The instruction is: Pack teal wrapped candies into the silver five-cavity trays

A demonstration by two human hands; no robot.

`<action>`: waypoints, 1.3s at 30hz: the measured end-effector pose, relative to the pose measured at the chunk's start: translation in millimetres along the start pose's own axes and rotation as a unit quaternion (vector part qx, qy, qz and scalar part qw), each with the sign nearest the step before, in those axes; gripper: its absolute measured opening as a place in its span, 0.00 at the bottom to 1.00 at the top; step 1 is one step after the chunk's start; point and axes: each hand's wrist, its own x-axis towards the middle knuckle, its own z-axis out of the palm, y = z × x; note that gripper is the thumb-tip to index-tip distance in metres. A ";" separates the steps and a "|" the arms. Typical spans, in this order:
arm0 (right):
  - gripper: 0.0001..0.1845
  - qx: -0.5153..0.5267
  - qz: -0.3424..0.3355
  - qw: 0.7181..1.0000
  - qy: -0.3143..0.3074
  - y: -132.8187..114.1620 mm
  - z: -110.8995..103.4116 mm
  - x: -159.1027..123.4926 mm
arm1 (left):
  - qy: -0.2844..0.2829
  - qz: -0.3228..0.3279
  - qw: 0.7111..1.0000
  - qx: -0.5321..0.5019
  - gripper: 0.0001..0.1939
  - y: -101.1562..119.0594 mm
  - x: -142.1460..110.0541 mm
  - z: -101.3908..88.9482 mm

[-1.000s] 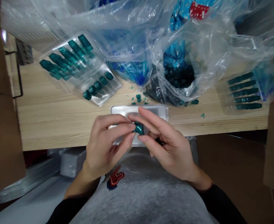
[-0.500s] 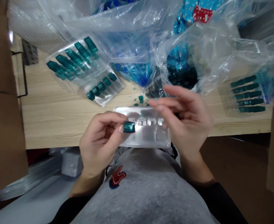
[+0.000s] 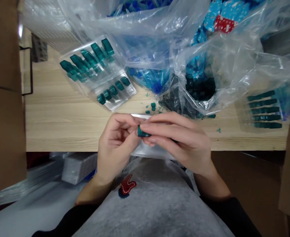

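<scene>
"While the left hand [image 3: 116,144] and right hand [image 3: 176,141] meet, what's held?"

"A small glossy teal block [image 3: 143,132], pinched between their fingertips above a shallow silver tray [image 3: 152,154]."

"Next move?"

"One grip must loosen to free it."

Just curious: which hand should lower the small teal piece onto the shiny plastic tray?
Right hand, probably: it lies over the small teal piece and shiny plastic tray; the left hand pinches from the side.

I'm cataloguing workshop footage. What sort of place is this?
Probably a small packing or assembly workspace, though I can't be sure. A pale wooden workbench holds clear plastic trays of teal moulded pieces and clear plastic bags, with brown cardboard boxes alongside.
</scene>
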 end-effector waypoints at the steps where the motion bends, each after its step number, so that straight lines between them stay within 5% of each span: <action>1: 0.11 0.011 0.007 1.000 0.013 -1.2 1.8 -1.1 | 0.007 0.011 0.999 0.036 0.03 0.2 -1.9 0.6; 6: 0.13 0.023 0.058 0.992 0.110 -1.0 8.1 -5.2 | -0.005 0.153 0.963 0.222 0.13 0.1 -7.6 0.7; 9: 0.14 0.021 0.062 0.992 0.111 -3.1 6.6 -8.6 | 0.007 0.237 0.928 0.286 0.17 -0.8 -8.3 0.5; 14: 0.18 -0.012 0.012 0.998 0.067 -6.2 -1.2 -19.7 | -0.076 0.129 0.974 0.169 0.06 8.7 -4.4 1.0; 21: 0.15 -0.105 0.038 0.992 0.055 -16.8 -20.1 -44.3 | -0.213 0.117 0.957 0.158 0.02 21.1 2.4 -0.7; 24: 0.14 -0.189 0.085 0.976 0.074 -11.4 -31.7 -54.1 | -0.158 0.131 0.962 0.182 0.03 17.1 1.1 -4.7; 28: 0.12 -0.299 0.091 0.950 0.004 1.5 -37.8 -58.8 | -0.043 0.107 0.963 0.243 0.07 7.5 -0.8 -11.0; 33: 0.14 -0.394 0.057 0.916 -0.043 4.1 -30.7 -53.9 | -0.039 0.101 0.957 0.270 0.09 1.0 -1.7 -16.1; 36: 0.13 -0.345 0.095 0.933 -0.041 2.8 -31.3 -52.2 | -0.044 0.106 0.954 0.277 0.10 1.5 -2.1 -17.3; 39: 0.15 -0.151 0.165 0.973 0.052 3.6 -34.6 -53.0 | -0.047 0.115 0.950 0.285 0.11 4.1 -2.2 -15.8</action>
